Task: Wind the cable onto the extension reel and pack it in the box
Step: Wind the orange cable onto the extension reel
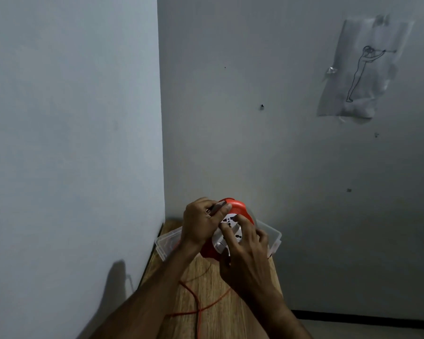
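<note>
Two bare hands hold an orange reel (235, 209) above a clear box (168, 243). Left hand (200, 225) fingers curl over its top edge; right hand (245, 250) fingers spread on its white socket face. Loose cable (198, 304) trails below the wrists across the table (242, 311).

A wooden table (233, 314) stands in the corner between two grey walls (71, 118). A line drawing (362, 69) of a figure is taped to the right wall.
</note>
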